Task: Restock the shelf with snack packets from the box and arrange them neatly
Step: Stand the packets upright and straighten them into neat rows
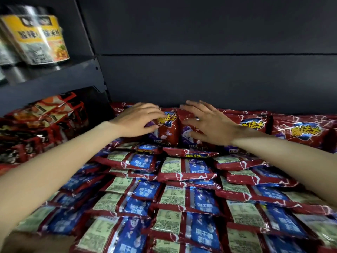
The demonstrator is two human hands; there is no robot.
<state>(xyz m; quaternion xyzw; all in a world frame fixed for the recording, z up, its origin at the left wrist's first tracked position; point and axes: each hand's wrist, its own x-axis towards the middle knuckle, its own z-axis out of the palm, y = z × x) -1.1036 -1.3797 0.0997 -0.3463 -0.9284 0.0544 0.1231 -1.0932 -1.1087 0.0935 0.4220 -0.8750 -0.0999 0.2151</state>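
Red snack packets fill the shelf. Several lie flat in rows with their green and blue backs up. A row of upright packets leans against the dark back panel, fronts showing yellow lettering. My left hand rests with straight, spread fingers on the top of an upright packet at the left of the row. My right hand presses flat on the neighbouring upright packet. Neither hand holds a packet. The box is not in view.
A dark back panel closes the shelf behind the packets. At upper left a higher shelf carries instant noodle cups. Below it, darker red packets are stacked to the left. More upright packets stand at the right.
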